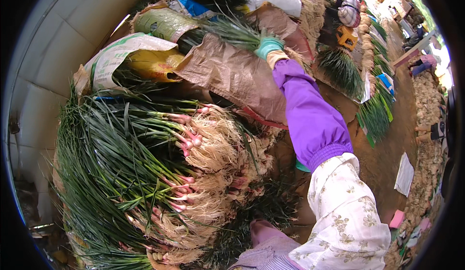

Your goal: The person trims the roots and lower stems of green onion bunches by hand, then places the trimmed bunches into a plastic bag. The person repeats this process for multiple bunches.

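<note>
My right hand (269, 46), in a teal glove below a purple sleeve, reaches far forward onto a bunch of long green leaves (232, 32). The leaves converge at its fingers, beside a brown woven sack (232, 74). At the bottom edge, bare fingertips of my left hand (158, 257) show near the roots of the pile; their grasp is mostly hidden. Before me lies a large heap of spring onions (120, 154), leaves to the left, with pink bulbs (187, 143) and pale stringy roots (214, 143) to the right.
Printed sacks (163, 25) cover more bunches ahead. On the right are an orange plastic stool (347, 37), a seated person (349, 10), rows of green bunches (376, 117) and a white sheet (404, 175) on the wet floor. A pale panelled wall (43, 99) stands left.
</note>
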`<move>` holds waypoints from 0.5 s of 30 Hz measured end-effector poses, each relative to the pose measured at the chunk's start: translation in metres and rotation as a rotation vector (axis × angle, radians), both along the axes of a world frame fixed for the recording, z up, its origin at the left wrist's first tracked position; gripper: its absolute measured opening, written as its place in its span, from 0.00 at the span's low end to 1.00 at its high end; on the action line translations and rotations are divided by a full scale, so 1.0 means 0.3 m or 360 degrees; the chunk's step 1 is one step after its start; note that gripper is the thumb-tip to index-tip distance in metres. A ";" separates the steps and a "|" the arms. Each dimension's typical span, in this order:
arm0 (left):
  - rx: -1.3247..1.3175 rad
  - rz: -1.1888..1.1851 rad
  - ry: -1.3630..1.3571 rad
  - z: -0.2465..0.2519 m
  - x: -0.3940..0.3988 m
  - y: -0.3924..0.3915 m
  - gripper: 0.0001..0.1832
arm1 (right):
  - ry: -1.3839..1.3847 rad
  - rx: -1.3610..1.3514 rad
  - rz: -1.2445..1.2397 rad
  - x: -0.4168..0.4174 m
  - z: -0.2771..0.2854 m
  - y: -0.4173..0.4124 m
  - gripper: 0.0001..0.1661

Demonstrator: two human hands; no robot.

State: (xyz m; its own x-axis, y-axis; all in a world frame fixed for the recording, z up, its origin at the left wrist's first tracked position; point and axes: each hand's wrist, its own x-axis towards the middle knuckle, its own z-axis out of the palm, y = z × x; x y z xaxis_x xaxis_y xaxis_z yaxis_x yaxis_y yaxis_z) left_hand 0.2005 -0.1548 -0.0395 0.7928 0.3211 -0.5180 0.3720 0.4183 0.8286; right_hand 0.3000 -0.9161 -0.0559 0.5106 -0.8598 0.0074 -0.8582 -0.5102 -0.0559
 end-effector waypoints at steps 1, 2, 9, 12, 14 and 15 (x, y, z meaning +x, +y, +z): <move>-0.0071 -0.0018 -0.0003 -0.002 0.004 -0.001 0.10 | 0.0044 0.0024 -0.0026 -0.006 0.040 0.026 0.58; -0.0076 -0.0001 -0.0016 -0.008 0.008 -0.006 0.11 | -0.0060 0.0069 0.0057 -0.001 0.075 0.073 0.56; -0.0198 -0.0180 -0.0161 -0.016 -0.031 0.030 0.18 | -0.1407 0.0781 0.1120 -0.260 0.179 0.883 0.21; -0.0448 -0.0302 -0.0376 -0.047 -0.032 0.053 0.17 | -0.1329 0.1834 0.0967 -0.358 0.270 1.225 0.17; -0.0463 -0.0341 -0.0412 -0.070 -0.026 0.074 0.17 | -0.1221 0.1990 0.1201 -0.402 0.341 1.408 0.13; -0.0526 -0.0381 -0.0465 -0.082 -0.024 0.079 0.16 | -0.1132 0.2087 0.1255 -0.419 0.371 1.484 0.11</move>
State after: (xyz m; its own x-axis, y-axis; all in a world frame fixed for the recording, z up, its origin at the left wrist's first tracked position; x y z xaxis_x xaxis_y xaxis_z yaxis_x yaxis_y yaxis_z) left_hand 0.1934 -0.1310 -0.0640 0.9513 -0.0310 -0.3066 0.2616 0.6072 0.7503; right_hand 0.1744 -0.4710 0.0555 0.9982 -0.0273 -0.0528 -0.0546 -0.0709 -0.9960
